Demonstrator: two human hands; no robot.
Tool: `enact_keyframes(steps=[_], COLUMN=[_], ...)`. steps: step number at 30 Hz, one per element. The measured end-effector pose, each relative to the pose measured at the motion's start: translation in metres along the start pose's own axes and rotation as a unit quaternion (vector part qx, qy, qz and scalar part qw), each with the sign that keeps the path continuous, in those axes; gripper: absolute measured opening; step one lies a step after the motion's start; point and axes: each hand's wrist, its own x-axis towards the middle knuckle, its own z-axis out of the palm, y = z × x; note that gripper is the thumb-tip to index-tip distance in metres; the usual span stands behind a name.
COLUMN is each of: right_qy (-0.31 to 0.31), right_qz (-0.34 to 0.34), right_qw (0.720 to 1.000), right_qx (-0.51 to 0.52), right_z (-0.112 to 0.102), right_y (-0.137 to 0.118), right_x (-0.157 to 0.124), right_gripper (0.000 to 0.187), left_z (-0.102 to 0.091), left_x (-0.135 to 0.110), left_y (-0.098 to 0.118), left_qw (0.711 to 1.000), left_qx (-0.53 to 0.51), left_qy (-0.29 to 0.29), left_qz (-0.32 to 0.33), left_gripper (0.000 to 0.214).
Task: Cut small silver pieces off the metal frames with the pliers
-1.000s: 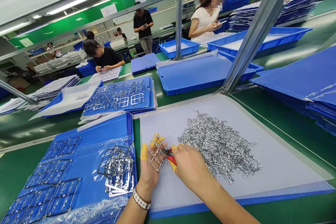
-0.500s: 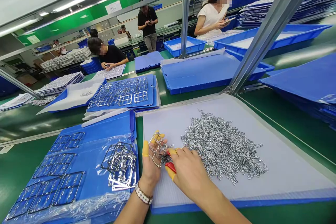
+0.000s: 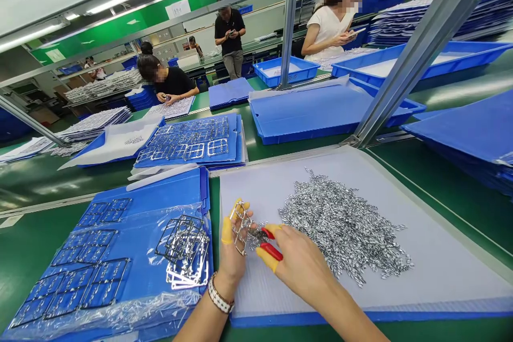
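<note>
My left hand (image 3: 233, 261), with yellow finger covers and a beaded bracelet at the wrist, holds a small silver metal frame (image 3: 239, 234) tilted up between thumb and fingers. Small shiny pieces (image 3: 254, 236) lie about that palm, hard to tell apart. Closed around the red handles of a pair of pliers (image 3: 271, 250) is my right hand (image 3: 302, 263), also in yellow finger covers. The plier jaws point left at the frame and are partly lost among the pieces. Just right of my hands spreads a heap of small silver metal pieces (image 3: 344, 224) on a white sheet (image 3: 393, 176).
Left of my hands, blue sheets (image 3: 148, 203) carry dark frames (image 3: 106, 283) and a pile of silver frames (image 3: 188, 262) on clear plastic. Beyond stand more frames (image 3: 184, 139), blue trays (image 3: 312, 112) and a slanting metal post (image 3: 412, 59). Several people work or stand farther back.
The pliers and my right hand have shifted slightly right, and more of the red handles shows. The frame in my left hand has turned more edge-on.
</note>
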Motion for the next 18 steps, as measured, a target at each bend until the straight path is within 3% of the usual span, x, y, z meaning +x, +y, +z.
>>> enact_keyframes(steps=[2, 4, 6, 7, 9, 13, 15, 18], right_qy=[0.012, 0.022, 0.035, 0.04, 0.057, 0.161, 0.186, 0.141], right_qz=[0.037, 0.076, 0.098, 0.099, 0.083, -0.008, -0.12, -0.256], right_qw=[0.977, 0.918, 0.871, 0.864, 0.874, 0.941, 0.958, 0.955], right_qx=[0.21, 0.389, 0.479, 0.492, 0.475, 0.297, 0.182, 0.046], right_z=[0.001, 0.005, 0.009, 0.011, 0.011, 0.009, 0.013, 0.026], right_y=[0.006, 0.01, 0.013, 0.015, 0.019, 0.021, 0.015, 0.001], right_x=[0.007, 0.015, 0.022, 0.025, 0.026, 0.016, 0.008, -0.002], right_gripper=[0.024, 0.032, 0.037, 0.037, 0.034, 0.021, 0.025, 0.04], left_z=[0.004, 0.01, 0.015, 0.016, 0.018, 0.014, 0.011, 0.007], left_x=[-0.008, -0.015, -0.02, -0.022, -0.024, -0.018, -0.011, 0.0], left_y=[0.003, 0.005, 0.006, 0.007, 0.009, 0.014, 0.014, 0.012], left_qw=[0.994, 0.972, 0.952, 0.949, 0.957, 0.983, 0.998, 0.983], left_qx=[0.082, 0.174, 0.222, 0.224, 0.196, 0.109, 0.027, -0.115], left_qy=[-0.04, -0.101, -0.148, -0.158, -0.151, -0.079, -0.054, -0.067], left_qz=[0.065, 0.125, 0.151, 0.154, 0.154, 0.121, 0.034, -0.127], left_gripper=[0.057, 0.06, 0.064, 0.066, 0.069, 0.072, 0.066, 0.067])
